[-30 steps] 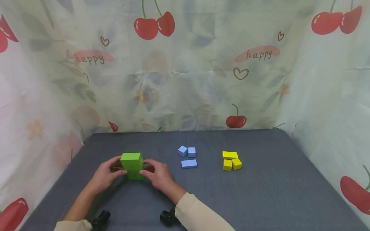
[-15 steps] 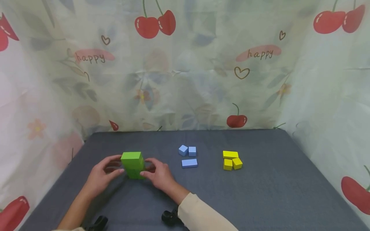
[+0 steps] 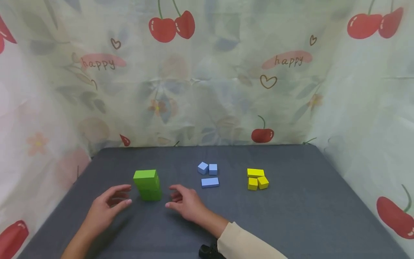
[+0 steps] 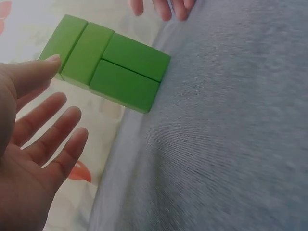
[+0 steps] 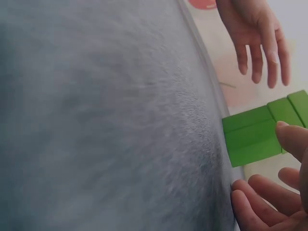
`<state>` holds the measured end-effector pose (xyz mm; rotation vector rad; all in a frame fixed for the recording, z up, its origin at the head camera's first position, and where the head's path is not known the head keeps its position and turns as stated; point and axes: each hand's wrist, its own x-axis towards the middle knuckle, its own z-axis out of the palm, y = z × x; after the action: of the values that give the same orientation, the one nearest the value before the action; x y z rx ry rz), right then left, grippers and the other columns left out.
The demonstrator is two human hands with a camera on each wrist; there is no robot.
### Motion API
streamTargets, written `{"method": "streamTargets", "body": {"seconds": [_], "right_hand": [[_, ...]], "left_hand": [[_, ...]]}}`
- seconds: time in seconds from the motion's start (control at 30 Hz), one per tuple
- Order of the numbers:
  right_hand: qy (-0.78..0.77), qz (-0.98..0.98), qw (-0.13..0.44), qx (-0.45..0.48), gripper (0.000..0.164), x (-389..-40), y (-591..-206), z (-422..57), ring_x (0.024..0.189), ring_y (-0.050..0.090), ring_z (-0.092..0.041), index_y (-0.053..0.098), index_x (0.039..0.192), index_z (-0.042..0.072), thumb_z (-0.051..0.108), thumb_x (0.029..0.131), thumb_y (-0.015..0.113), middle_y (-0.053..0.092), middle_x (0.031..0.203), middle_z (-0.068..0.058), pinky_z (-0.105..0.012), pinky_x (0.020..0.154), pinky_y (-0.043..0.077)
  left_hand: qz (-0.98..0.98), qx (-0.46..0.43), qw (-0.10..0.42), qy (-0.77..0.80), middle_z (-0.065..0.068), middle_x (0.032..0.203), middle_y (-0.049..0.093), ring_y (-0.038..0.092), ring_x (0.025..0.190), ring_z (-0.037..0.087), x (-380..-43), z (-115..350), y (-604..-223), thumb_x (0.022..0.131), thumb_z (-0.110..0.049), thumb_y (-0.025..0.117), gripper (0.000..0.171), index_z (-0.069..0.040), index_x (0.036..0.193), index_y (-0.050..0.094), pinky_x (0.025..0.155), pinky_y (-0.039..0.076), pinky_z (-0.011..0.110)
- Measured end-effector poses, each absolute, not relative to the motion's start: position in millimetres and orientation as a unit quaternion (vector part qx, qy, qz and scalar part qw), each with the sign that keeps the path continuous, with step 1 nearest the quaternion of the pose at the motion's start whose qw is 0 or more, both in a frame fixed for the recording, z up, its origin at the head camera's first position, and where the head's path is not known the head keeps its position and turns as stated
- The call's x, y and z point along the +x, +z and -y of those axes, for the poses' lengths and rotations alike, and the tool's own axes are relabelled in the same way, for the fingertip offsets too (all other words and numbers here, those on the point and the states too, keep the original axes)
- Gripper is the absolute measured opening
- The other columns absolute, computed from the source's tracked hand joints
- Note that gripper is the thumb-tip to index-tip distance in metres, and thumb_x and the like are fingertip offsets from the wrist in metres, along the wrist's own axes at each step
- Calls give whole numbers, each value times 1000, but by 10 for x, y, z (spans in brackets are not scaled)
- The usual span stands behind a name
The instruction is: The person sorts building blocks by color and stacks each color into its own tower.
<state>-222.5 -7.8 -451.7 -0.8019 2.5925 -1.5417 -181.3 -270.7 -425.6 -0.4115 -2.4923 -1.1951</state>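
A stack of green wooden blocks [image 3: 147,185] stands on the left part of the table. Its make-up shows in the left wrist view: two blocks [image 4: 130,72] upright side by side at the base, two more lying flat across them. My left hand [image 3: 105,208] is to the left of the stack, apart from it, fingers extended and holding nothing. On the other side my right hand [image 3: 187,203] hovers with a gap to the blocks, its fingers loosely bent around empty space. Both hands flank the stack in the right wrist view too.
Right of the stack lie two small blue cubes [image 3: 212,169] and a blue bar [image 3: 210,182]. Farther right a yellow bar [image 3: 255,173] touches two yellow cubes [image 3: 253,183]. A cherry-patterned curtain [image 3: 194,108] borders the grey table [image 3: 291,223] at the back and sides.
Both hands have let go of the green stack and drawn apart, the left to the left, the right to the right and toward the front. The stack stays standing.
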Motion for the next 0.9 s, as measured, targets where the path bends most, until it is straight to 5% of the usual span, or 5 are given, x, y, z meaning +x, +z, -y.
{"method": "streamTargets", "body": {"seconds": [0.33,0.6,0.9], "right_hand": [[-512,-810,45,-282,51,-2072,-4477,-210,85,58,-14,50,117,10,29,74,68,61,99,-6,-20,70,46],[-503,-816,59,-280,51,-2022,-4487,-417,87,58,-14,49,118,13,34,74,66,60,102,-4,-22,71,46],[-493,-824,51,-275,51,-2038,-4491,-685,87,58,-15,50,118,14,36,74,65,60,101,-4,-27,73,46]], "left_hand": [[879,-151,127,-434,3,101,58,55,85,13,-1699,2667,-4301,76,-22,66,33,-20,108,57,69,46,25],[870,-157,74,-461,2,101,59,56,86,18,-1683,2488,-4361,75,-18,67,33,-14,107,57,69,47,28],[843,-246,44,-477,5,98,59,57,84,21,-1740,2171,-4377,77,-24,65,31,-13,105,59,69,46,28]]}}
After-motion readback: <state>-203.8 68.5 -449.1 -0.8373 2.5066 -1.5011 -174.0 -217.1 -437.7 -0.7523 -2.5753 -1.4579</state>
